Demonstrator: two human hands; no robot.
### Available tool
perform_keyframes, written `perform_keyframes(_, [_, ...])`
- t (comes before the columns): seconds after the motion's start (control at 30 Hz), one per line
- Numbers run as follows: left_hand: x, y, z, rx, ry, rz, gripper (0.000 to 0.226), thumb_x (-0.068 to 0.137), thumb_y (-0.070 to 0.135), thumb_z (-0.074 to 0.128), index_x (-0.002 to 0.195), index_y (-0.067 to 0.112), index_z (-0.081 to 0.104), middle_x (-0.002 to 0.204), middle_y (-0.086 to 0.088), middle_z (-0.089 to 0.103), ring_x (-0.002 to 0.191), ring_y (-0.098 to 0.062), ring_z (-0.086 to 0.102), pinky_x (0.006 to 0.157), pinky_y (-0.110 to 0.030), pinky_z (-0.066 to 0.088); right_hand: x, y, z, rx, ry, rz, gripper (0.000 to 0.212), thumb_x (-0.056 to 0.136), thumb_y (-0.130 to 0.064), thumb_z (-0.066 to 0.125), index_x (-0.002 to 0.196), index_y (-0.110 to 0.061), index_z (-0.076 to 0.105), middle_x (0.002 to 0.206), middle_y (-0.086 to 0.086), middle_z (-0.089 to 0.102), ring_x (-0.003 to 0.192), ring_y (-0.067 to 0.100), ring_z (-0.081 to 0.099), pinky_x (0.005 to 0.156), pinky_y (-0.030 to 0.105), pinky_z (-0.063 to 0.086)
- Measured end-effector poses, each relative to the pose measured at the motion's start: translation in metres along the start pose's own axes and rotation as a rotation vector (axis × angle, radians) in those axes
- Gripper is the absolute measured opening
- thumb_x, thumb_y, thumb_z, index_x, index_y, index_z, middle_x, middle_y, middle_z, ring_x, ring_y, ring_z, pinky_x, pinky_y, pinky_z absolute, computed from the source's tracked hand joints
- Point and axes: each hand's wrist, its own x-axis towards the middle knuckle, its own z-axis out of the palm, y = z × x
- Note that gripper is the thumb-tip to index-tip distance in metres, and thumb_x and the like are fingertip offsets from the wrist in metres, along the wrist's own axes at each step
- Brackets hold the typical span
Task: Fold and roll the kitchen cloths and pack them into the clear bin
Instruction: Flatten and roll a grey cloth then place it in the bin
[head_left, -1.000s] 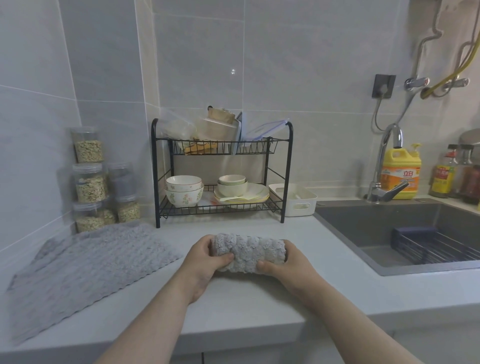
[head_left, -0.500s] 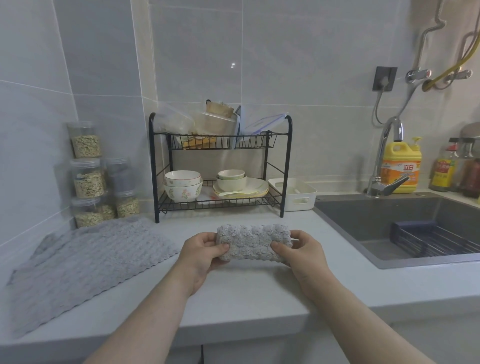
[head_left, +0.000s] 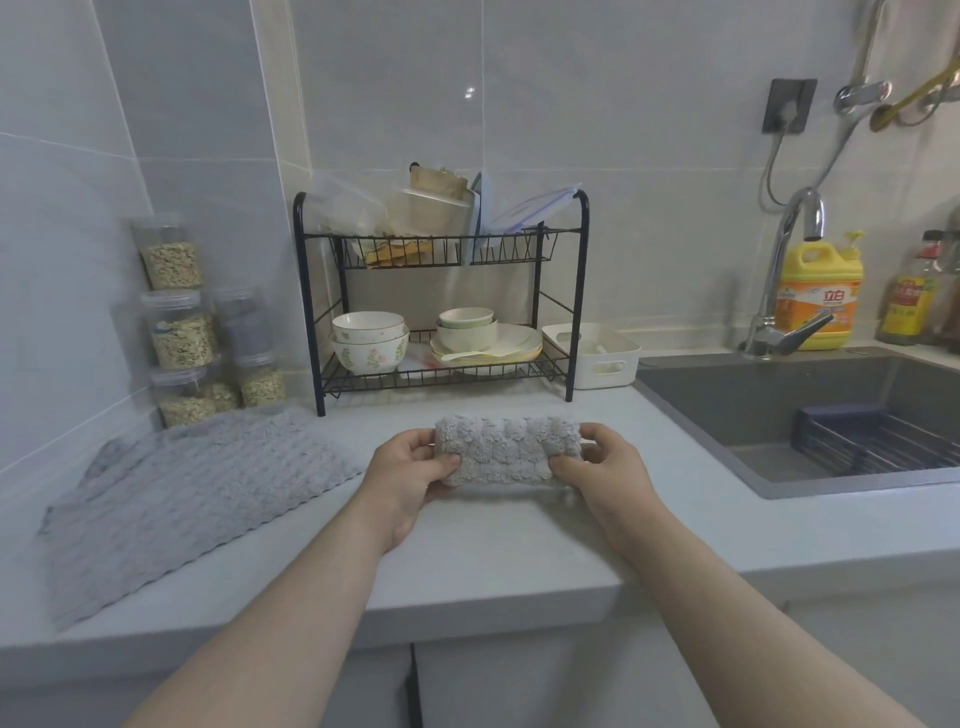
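Pinching one rolled cloth (head_left: 506, 451) between my left hand (head_left: 415, 470) and right hand (head_left: 605, 470) before the rack (head_left: 441, 296), a flat cloth (head_left: 197, 493) left of it remains unrolled, nothing packed.

Both bare forearms reach forward, converging. The left hand (head_left: 410, 470) and right hand (head_left: 602, 467) face each other, thumbs on top, fingers curled closed in a pinch.

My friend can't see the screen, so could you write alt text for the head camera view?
Two bare hands, left hand and right hand, grip the ends of a rolled grey fluffy cloth above a pale countertop. A second grey cloth lies flat at left, near a black wire dish rack.
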Motion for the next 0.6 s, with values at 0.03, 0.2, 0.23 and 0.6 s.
perform_keyframes(0.03, [0.000,0.000,0.000,-0.002,-0.006,0.001,0.023,0.084,-0.014,0.058,0.095,0.005,0.061,0.078,-0.004,0.072,0.064,-0.012,0.070,0.054,-0.024,0.055,0.000,0.000,0.000,0.001,0.000,-0.003,0.029,0.081,0.000,0.068,0.107,-0.011,0.063,0.100,0.026,0.067,0.068,0.022,0.061,0.056,0.032,0.046])
perform_keyframes(0.2, [0.001,-0.004,-0.002,0.032,-0.038,0.032,0.019,0.085,-0.012,0.058,0.093,0.005,0.061,0.073,-0.002,0.072,0.065,-0.012,0.069,0.055,-0.023,0.055,0.003,0.007,0.000,-0.043,0.020,0.011,0.020,0.081,-0.007,0.069,0.099,-0.017,0.066,0.092,0.016,0.072,0.073,0.023,0.064,0.065,0.037,0.050])
perform_keyframes(0.23, [0.001,-0.006,-0.001,0.042,-0.035,0.029,0.018,0.085,-0.011,0.059,0.093,0.006,0.061,0.073,-0.002,0.072,0.065,-0.012,0.069,0.055,-0.022,0.055,0.004,0.008,0.000,-0.057,0.027,0.018,0.019,0.081,-0.009,0.069,0.097,-0.018,0.066,0.090,0.014,0.073,0.072,0.023,0.065,0.066,0.038,0.051])
perform_keyframes(0.6, [0.009,-0.003,-0.001,0.175,0.098,-0.051,0.027,0.079,-0.010,0.066,0.097,0.011,0.066,0.092,-0.006,0.074,0.086,-0.018,0.070,0.080,-0.028,0.056,0.008,-0.009,0.001,-0.056,0.086,0.171,0.018,0.080,-0.008,0.073,0.088,-0.019,0.062,0.076,0.001,0.071,0.063,0.007,0.065,0.055,0.009,0.045])
